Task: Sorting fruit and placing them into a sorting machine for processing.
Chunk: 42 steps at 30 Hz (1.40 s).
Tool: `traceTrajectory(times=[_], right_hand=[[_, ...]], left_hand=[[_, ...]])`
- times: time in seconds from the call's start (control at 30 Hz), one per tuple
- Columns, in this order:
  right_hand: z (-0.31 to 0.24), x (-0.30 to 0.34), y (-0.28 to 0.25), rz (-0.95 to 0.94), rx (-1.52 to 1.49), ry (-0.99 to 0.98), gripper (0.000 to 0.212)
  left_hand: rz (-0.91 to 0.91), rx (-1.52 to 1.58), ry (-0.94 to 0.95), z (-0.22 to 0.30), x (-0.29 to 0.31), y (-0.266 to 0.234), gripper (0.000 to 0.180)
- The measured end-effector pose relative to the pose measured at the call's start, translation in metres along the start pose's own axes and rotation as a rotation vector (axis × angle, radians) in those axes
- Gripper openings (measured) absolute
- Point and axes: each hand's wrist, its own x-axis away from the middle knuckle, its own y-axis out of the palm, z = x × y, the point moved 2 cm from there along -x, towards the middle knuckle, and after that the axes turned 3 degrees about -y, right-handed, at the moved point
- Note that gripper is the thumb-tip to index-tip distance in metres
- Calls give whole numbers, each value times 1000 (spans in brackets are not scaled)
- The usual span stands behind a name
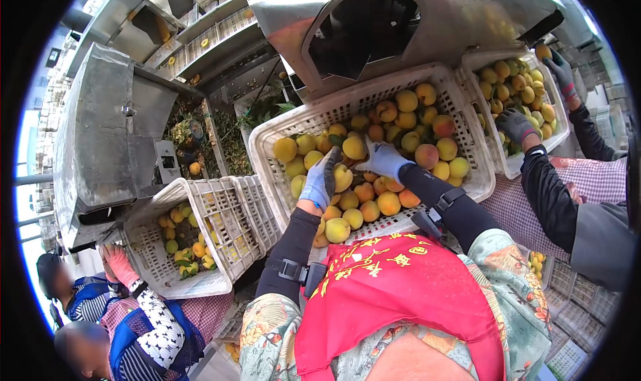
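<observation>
A white plastic crate (266, 138) filled with yellow and red-blushed peaches (426, 156) stands in front of me. Both my hands wear blue-grey work gloves and reach into it. My left hand (322, 181) curls around the side of a yellow peach (343, 177), its fingers partly hidden. Just right of it, my right hand (383, 159) grips another peach (354, 148) between thumb and fingers. More peaches lie under and around both hands.
A metal machine with a dark opening (364, 31) rises behind the crate. To the right, a co-worker's gloved hands (517, 125) are over another peach crate (556, 135). At left, a tilted crate (224, 214) holds fewer peaches; another co-worker's pink gloves (120, 264) are beside it.
</observation>
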Motion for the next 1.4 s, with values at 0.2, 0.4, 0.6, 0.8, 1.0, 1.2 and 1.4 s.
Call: traceTrajectory(times=[0.2,0.4,0.6,0.8,1.0,1.2,1.4], right_hand=[[13,-37,27,100,-601,262,81],[-36,-4,-19,444,-584,-352,84],[-59,35,-78,769,-285,-328,78],[-73,33,-131,706,-725,-410,77],[-54,-17,-144,860,-142,-272,94],[-65,-28,-140,946,-67,-228,92],[-54,-41,-150,947,-68,-279,86]], left_hand=[[36,-354,-47,27,-1,-9,47],[19,-57,251,56,7,-9,72],[122,602,-21,127,-22,-6,53],[324,431,158,145,-40,13,48],[338,223,218,147,-62,18,44],[416,-76,430,137,-59,9,39],[273,-215,389,143,-48,-8,56]])
